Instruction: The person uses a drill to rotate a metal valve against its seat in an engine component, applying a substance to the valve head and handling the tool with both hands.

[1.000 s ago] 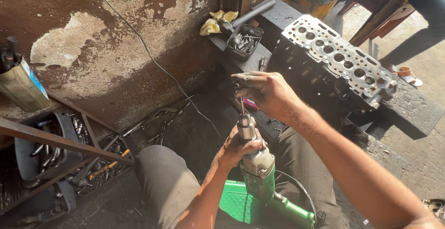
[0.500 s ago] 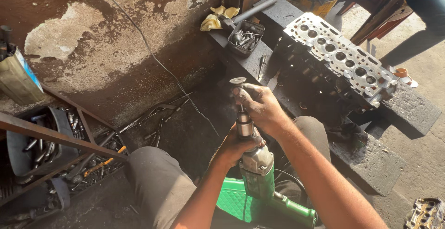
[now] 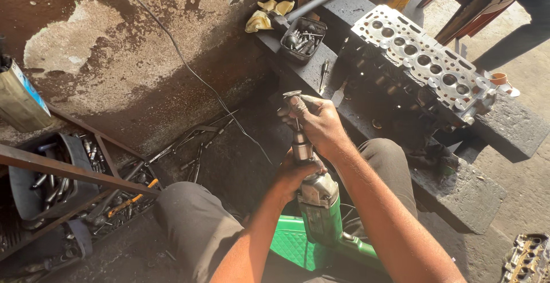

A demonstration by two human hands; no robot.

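Head view: the right hand (image 3: 321, 124) pinches an engine valve (image 3: 294, 106) seated in the green drill (image 3: 318, 209), whose neck the left hand (image 3: 295, 174) grips. A cylinder head (image 3: 427, 65) lies at two o'clock.

Left of the drill (image 3: 318, 205), bare floor (image 3: 229, 162) lies open; right and far, the cylinder head (image 3: 424, 59) and bench (image 3: 458, 185) block passage.

A car repair workshop, it seems: an engine cylinder head (image 3: 427, 65) rests on a grimy black bench (image 3: 487, 197), a tray of small metal parts (image 3: 303, 38) sits nearby, and tools (image 3: 123, 200) litter the oil-stained floor.
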